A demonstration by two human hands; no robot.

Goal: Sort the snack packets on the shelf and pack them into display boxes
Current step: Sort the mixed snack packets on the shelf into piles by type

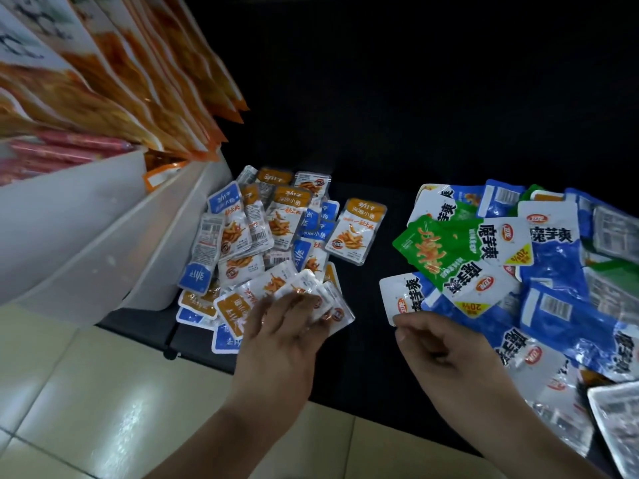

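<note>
On the dark shelf (366, 288), fish packets (256, 233) and konjac packets (553, 271) lie roughly separated; none looks boxed yet. The left hand (280, 333) grips several fish packets; the right hand (446, 347) curls, grasp unclear.

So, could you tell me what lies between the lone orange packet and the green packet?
Only bare black shelf separates the orange packet from the green packet, in the head view.

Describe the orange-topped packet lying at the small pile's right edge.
The orange-topped packet is a glossy pouch: orange band, silvery-white body, a picture of orange snack strips and a round logo. It lies flat, face up, slightly tilted, on the black shelf, its left edge at the pile. Nothing lies on it.
</note>
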